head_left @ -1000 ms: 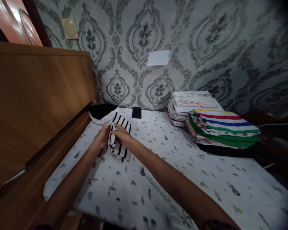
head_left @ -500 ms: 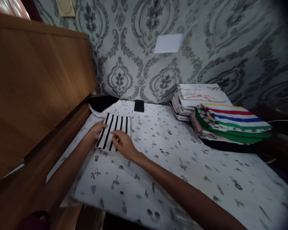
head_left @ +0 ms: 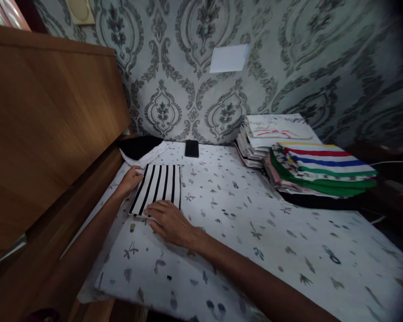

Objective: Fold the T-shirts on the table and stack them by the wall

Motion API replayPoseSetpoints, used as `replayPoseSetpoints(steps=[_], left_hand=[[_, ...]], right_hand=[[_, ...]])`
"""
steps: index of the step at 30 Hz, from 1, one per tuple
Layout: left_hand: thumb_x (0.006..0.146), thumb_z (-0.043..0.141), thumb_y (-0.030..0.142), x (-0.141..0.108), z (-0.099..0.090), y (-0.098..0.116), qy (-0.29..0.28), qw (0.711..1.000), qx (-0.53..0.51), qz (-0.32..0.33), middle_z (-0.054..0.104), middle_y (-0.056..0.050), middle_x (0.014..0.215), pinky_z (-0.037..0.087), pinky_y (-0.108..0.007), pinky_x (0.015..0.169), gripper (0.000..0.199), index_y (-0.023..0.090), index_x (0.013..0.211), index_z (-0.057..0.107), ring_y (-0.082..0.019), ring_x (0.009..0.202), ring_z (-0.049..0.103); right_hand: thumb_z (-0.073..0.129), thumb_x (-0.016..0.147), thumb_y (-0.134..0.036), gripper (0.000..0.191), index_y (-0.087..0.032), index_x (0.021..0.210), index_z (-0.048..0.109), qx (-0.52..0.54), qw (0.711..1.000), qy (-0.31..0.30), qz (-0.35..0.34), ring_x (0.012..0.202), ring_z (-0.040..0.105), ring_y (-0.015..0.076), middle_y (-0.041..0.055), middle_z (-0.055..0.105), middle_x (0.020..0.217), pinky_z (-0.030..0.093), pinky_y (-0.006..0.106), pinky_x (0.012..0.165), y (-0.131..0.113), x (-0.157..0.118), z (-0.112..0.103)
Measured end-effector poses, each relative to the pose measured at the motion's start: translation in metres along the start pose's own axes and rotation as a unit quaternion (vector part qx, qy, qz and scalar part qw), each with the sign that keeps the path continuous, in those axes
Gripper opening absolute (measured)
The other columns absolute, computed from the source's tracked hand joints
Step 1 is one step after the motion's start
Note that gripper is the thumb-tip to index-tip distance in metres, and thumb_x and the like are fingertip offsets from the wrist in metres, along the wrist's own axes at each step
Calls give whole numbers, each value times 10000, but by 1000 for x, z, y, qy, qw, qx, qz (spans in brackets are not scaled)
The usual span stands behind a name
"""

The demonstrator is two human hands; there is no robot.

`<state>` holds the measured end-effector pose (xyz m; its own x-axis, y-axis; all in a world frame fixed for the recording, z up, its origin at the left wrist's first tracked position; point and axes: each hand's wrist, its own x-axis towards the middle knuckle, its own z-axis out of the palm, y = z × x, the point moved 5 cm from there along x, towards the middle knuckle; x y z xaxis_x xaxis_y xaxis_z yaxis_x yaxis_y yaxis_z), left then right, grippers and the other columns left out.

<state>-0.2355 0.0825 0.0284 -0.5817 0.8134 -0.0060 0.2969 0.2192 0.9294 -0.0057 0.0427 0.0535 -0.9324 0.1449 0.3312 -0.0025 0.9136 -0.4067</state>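
Note:
A folded cloth with black and white stripes (head_left: 158, 184) lies flat on the patterned sheet. At its left edge rests my left hand (head_left: 130, 180), fingers stretched toward the fabric and touching the side. My right hand (head_left: 170, 222) lies over the near edge, its fingers extended and pressed flat on the stripes, with the thumb slightly apart. Neither hand lifts the cloth. Just behind it, a black and white garment (head_left: 141, 148) is heaped against the wooden panel.
The sheet-covered surface (head_left: 235, 228) has small plant prints. A dark phone-like object (head_left: 192, 148) lies near the wall. Folded clothes stand at the right in a white-topped stack (head_left: 278, 127) and a striped-topped stack (head_left: 332, 163). A wooden panel (head_left: 53, 125) rises at the left.
My right hand has moved from the middle of the striped cloth to its near edge and flattened out. The cloth now lies flatter, and my left hand has shifted to its left side.

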Motion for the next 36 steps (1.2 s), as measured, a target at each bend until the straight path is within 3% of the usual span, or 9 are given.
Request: replayPoseSetpoints(steps=[5, 7, 10, 16, 19, 22, 30, 33, 36], left_hand=[[787, 586, 217, 16, 5, 24, 29, 982, 150, 114, 659, -68, 978, 469, -381, 896, 355, 200, 1142, 599, -253, 978, 604], [851, 540, 234, 22, 21, 39, 17, 945, 254, 207, 650, -116, 1117, 432, -434, 999, 323, 185, 1163, 606, -288, 1110, 567], [928, 467, 288, 32, 56, 56, -45, 885, 346, 310, 639, -136, 1149, 417, -456, 1038, 298, 168, 1150, 625, -294, 1139, 553], [939, 466, 411, 64, 117, 73, -171, 861, 357, 320, 639, -90, 906, 439, -422, 941, 304, 185, 892, 663, -264, 947, 578], [891, 529, 407, 78, 136, 74, -204, 858, 356, 309, 617, -45, 754, 455, -363, 823, 285, 193, 725, 617, -218, 766, 571], [849, 559, 362, 85, 149, 70, -218, 861, 349, 300, 620, -23, 731, 445, -308, 729, 231, 201, 687, 595, -194, 726, 561], [893, 513, 310, 68, 151, 66, -138, 891, 348, 258, 644, -88, 949, 417, -383, 869, 168, 205, 838, 632, -266, 962, 552], [900, 529, 288, 44, 131, 75, -135, 891, 330, 283, 627, -91, 1079, 388, -405, 959, 195, 193, 1042, 623, -268, 1076, 525], [920, 487, 257, -2, 100, 89, -142, 886, 291, 331, 618, -75, 1044, 408, -380, 950, 206, 164, 1063, 603, -232, 1017, 542]], right_hand=[[395, 1042, -448, 533, -162, 1491, 427, -46, 998, -43, -4, 1489, 302, 246, 111, 424, 1570, 228, 492, 1218, 4, -2, 15], [356, 1049, -473, 567, -164, 1524, 374, -48, 998, -50, -3, 1512, 247, 235, 96, 371, 1602, 173, 491, 1240, 3, -5, 19], [383, 1044, -468, 555, -181, 1519, 379, -55, 998, -36, 0, 1510, 251, 228, 81, 379, 1600, 170, 483, 1242, 3, -7, 19], [438, 1030, -452, 523, -156, 1461, 441, -94, 995, -11, -25, 1463, 330, 254, 99, 465, 1540, 242, 490, 1211, 2, -6, 13], [467, 1021, -446, 523, -151, 1452, 441, -100, 994, 0, -32, 1451, 337, 260, 95, 490, 1518, 274, 506, 1193, 2, -7, 10], [484, 1013, -454, 516, -163, 1437, 460, -107, 994, 5, -29, 1431, 364, 260, 92, 501, 1509, 286, 497, 1190, 5, -7, 12], [516, 995, -429, 491, -151, 1400, 520, -61, 997, 5, -38, 1420, 393, 285, 139, 531, 1471, 285, 516, 1182, 6, -4, 17], [411, 1041, -351, 420, -164, 1398, 530, 33, 999, 30, 19, 1417, 411, 228, 128, 518, 1487, 284, 465, 1185, 17, -4, 1], [286, 1062, -297, 411, -219, 1331, 587, 146, 973, 129, 122, 1313, 517, 177, 64, 603, 1390, 390, 387, 1107, 49, -11, -29]])
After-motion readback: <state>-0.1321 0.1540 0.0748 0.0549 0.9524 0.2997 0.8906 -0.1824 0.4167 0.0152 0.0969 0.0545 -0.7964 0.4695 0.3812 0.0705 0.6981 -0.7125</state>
